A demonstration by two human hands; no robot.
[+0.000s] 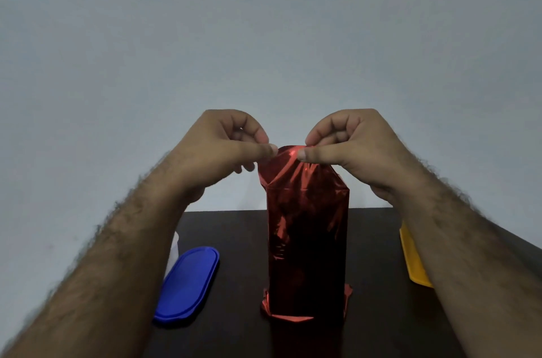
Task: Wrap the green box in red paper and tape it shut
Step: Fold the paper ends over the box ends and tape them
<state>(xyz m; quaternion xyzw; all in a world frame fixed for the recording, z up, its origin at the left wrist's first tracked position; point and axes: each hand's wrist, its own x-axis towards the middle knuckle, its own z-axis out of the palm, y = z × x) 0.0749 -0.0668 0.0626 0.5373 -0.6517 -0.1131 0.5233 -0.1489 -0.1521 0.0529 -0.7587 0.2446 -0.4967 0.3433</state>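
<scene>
Box: we see the red paper (308, 240) upright on the worktop (234, 328), frame centre.
Fingers: left hand (223, 149) and right hand (352, 149) pinch its top flap.

Home table (234, 228) (plastic lids (187, 284), bare wall (264, 35))

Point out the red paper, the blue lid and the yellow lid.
red paper (308, 240), head view, front face of the wrap.
blue lid (187, 284), head view, middle of its top.
yellow lid (412, 258), head view, visible strip.
</scene>
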